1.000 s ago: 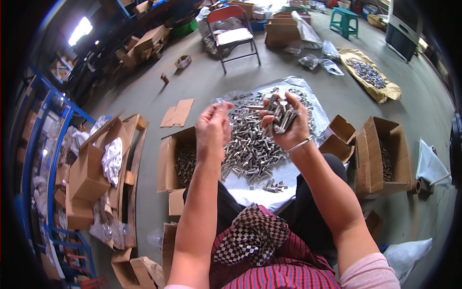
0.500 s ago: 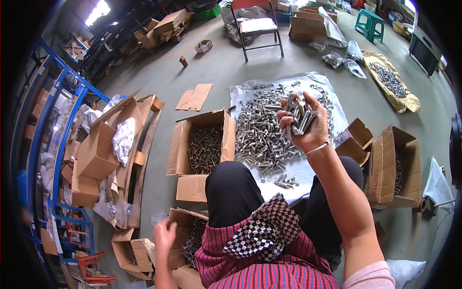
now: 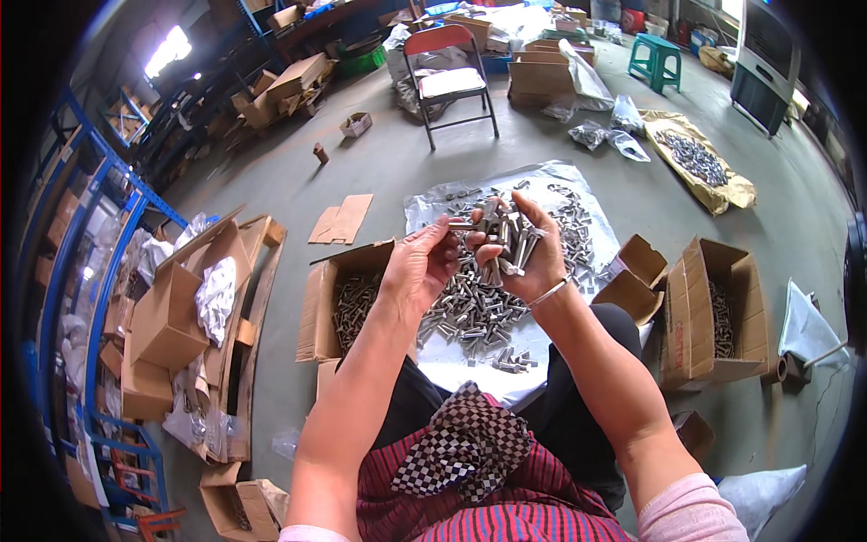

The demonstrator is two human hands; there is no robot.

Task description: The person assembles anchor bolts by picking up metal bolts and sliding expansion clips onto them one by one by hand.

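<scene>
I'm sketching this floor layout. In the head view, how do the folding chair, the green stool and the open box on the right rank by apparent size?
1. Open box on the right, largest.
2. Folding chair.
3. Green stool, smallest.
The box lies nearer the camera, so its lead over the chair is unsure in real terms.

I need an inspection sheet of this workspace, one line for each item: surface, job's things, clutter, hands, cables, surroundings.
Surface: grey concrete floor; plastic sheet spread on it.
Job's things: pile of metal bolts on the sheet; open carton holding bolts.
Clutter: cardboard scraps; second carton; bags.
Hands: right hand grips a bundle of bolts; left hand pinches one bolt at the bundle.
Cables: nothing seen.
Surroundings: folding chair, green stool, blue racks.
</scene>
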